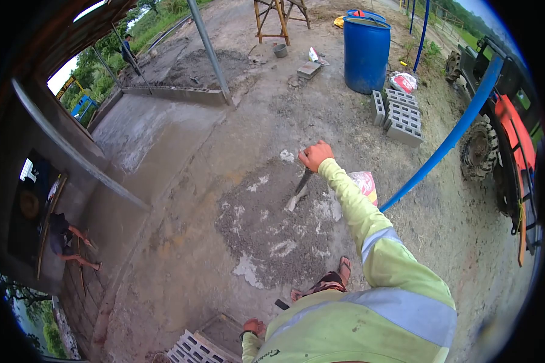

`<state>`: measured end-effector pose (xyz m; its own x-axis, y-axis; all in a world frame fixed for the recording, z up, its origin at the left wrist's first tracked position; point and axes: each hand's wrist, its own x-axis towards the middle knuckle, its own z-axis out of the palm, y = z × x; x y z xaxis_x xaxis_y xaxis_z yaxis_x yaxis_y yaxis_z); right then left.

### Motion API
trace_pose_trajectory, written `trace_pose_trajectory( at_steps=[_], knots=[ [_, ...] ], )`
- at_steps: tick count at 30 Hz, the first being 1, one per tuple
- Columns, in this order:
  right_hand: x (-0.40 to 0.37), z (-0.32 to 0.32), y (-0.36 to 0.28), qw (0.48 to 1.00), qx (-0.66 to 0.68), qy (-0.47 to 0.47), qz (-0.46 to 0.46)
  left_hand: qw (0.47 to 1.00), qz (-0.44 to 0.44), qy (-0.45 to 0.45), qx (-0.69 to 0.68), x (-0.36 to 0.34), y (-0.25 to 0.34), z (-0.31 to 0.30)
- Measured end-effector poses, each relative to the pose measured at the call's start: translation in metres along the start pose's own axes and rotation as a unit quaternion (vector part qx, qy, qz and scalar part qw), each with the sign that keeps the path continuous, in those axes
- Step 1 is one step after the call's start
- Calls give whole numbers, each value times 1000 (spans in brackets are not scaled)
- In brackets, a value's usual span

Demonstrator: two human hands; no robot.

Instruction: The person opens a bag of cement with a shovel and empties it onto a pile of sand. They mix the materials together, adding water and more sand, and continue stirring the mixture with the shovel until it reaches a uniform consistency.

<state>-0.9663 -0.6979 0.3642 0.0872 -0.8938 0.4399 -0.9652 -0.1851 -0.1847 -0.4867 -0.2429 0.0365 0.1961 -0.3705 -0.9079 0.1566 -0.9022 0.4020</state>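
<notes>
My right hand [315, 156] is wrapped round the upper end of a shovel [295, 199] with a dark handle and a pale, crusted blade. The shovel stands tilted, its blade down at a spread of grey, damp mix [260, 224] with whitish patches. My left hand [254, 327] hangs low beside my body with curled fingers, and nothing shows in it. Close to it are a hollow block [194, 349] and a shallow tray-like frame [221, 333]. A red and white sack [364, 184] lies partly behind my right sleeve.
A blue drum [366, 54] stands near stacked hollow blocks [404, 118]. A blue pole [448, 142] slants up at the right before a muddy-wheeled vehicle [481, 148]. At left, a person [63, 239] bends over the ground near a grey post [79, 154]. Another person [127, 51] stands farther back.
</notes>
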Motion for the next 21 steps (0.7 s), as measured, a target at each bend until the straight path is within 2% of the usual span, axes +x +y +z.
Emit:
trace_pose_trajectory(
  at_steps=[12, 14, 21],
  knots=[
    [2, -6, -4, 999, 3, -34, 7, 999, -30, 22, 8, -14, 9, 6],
    [2, -4, -3, 1000, -7, -17, 3, 999, -30, 27, 21, -9, 4, 5],
    [4, 1, -6, 999, -29, -19, 23, 999, -26, 11, -31, 5, -9, 2]
  ],
)
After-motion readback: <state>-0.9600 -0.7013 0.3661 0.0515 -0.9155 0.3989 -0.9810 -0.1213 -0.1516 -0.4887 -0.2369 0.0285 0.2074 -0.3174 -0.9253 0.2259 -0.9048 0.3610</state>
